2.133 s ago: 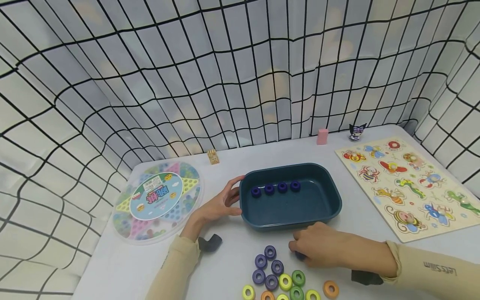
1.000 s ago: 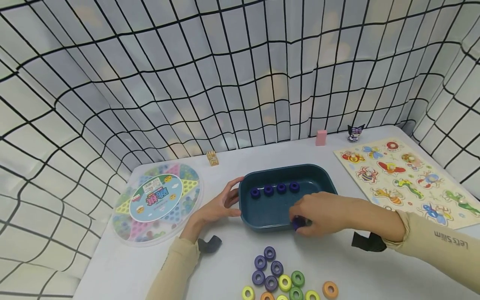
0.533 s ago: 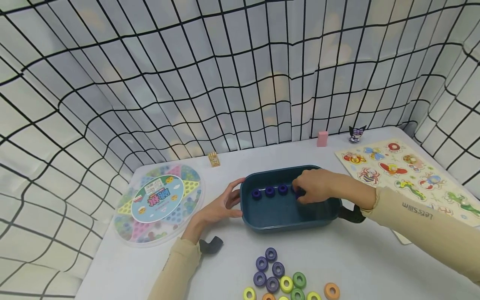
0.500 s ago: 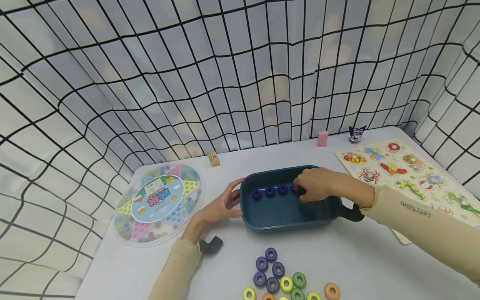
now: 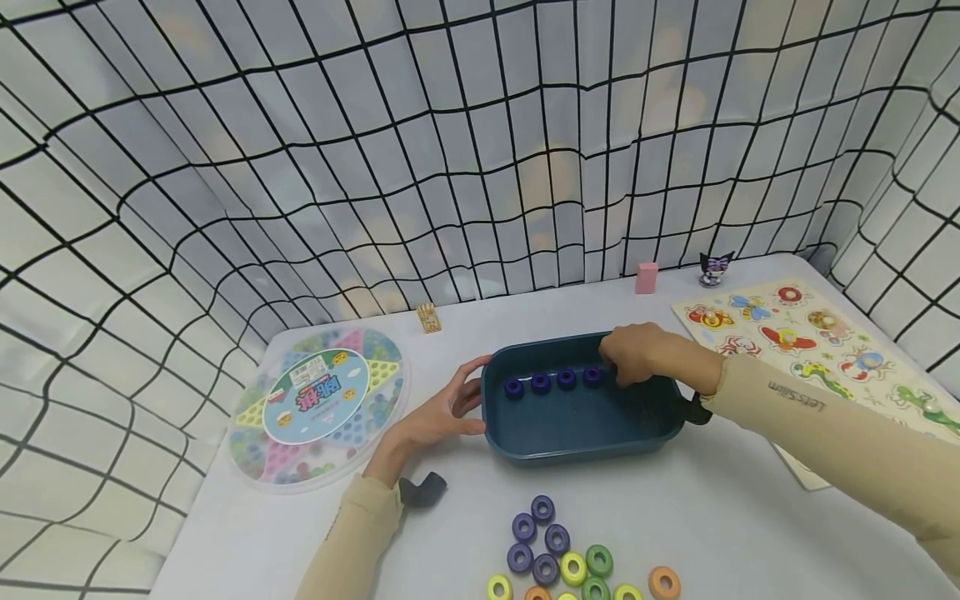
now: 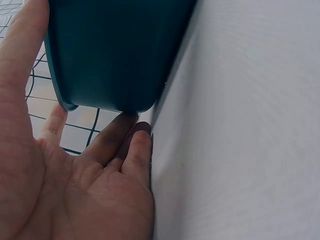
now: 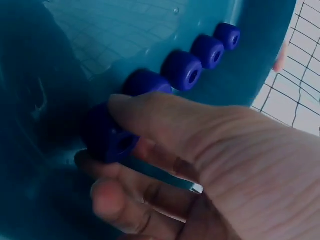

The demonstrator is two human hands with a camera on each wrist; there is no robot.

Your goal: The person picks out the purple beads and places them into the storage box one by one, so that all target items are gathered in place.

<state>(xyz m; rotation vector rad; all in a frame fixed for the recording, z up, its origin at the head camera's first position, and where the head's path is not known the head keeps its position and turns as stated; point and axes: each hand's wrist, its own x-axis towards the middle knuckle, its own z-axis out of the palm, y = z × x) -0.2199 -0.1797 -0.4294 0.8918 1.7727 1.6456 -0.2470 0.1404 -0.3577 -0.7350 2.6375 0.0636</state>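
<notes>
A dark teal tray [image 5: 577,425] stands on the white table. My left hand [image 5: 442,412] touches its left end, thumb and fingers spread apart against the wall and rim [image 6: 70,107]. Inside the tray, my right hand [image 5: 637,354] pinches a purple ring-shaped bead [image 7: 107,132] between thumb and fingers, close beside the right end of a row of several purple beads [image 5: 566,379]. In the head view the right hand hides the pinched bead. In the right wrist view, the row [image 7: 182,70] runs back along the tray's far side.
In front of the tray lie loose purple beads [image 5: 557,539], yellow beads [image 5: 573,568], green beads [image 5: 599,559] and orange beads [image 5: 664,582]. A round marble game box [image 5: 315,396] sits left, an insect puzzle board [image 5: 787,333] right. Behind are a pink block [image 5: 646,277] and a figurine [image 5: 714,269].
My right hand has carried a purple bead from the table in front up into the tray, then slightly rightward to the end of the row. My left hand has stayed at the tray's left end.
</notes>
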